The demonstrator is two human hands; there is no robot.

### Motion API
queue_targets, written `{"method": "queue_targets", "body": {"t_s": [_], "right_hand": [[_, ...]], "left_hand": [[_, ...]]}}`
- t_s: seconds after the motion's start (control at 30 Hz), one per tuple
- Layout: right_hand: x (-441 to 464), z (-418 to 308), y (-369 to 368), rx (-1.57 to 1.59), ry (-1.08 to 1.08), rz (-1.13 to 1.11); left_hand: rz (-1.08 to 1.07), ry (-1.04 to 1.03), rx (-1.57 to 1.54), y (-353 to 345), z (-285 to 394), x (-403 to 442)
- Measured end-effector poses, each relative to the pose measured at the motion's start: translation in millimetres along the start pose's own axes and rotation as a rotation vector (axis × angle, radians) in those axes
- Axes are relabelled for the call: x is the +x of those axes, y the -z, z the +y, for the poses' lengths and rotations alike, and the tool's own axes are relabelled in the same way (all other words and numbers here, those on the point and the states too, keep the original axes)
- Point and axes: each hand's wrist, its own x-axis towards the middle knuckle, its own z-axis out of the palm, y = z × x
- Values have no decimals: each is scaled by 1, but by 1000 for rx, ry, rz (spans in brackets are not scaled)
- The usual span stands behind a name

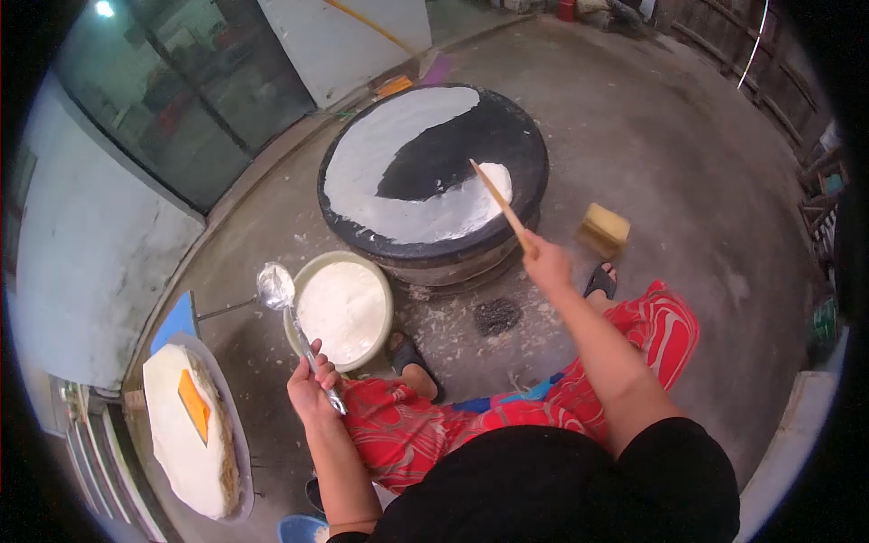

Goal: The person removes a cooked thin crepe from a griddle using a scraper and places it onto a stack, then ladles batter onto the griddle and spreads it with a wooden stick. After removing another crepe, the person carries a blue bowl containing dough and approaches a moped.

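My right hand (548,262) is closed round the end of a wooden spreader (504,206), which points to eleven o'clock over a round black griddle (453,145). The griddle's middle lies toward ten o'clock from that hand and one o'clock from my left. White batter (362,185) coats it in a curve from its one o'clock side round through nine to about four, where the spreader crosses a thicker patch; the rest shows dark.

My left hand (315,385) grips a metal ladle (299,328), its batter-coated cup at eleven o'clock, near the rim of a bowl (389,317) of white mixture. That bowl sits at one o'clock from this hand. At eight o'clock is a pale stack (172,434) with an orange piece (193,407) on it. A yellow block (605,228) lies at two o'clock from my right hand.
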Motion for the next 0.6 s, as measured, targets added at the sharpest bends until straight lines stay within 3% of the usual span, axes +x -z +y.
{"method": "queue_targets", "body": {"t_s": [0.1,0.17,0.27,0.4,0.47,0.5,0.6], "right_hand": [[-28,-7,-12,265,109,58],[-42,3,5,-1,505,-97],[-5,60,14,-151,310,62],[36,51,35,-180,206,114],[32,34,25,151,108,85],[25,48,8,156,371,145],[26,85,26,-111,492,38]], "left_hand": [[5,1,-22,-4,-4,2],[10,6,-33,-9,-7,3],[44,5,-30,-13,-12,2],[50,24,-41,-20,-16,7],[69,14,-43,-24,-20,11],[90,-4,-31,-28,-22,9],[85,-3,-51,-32,-28,10]]}}
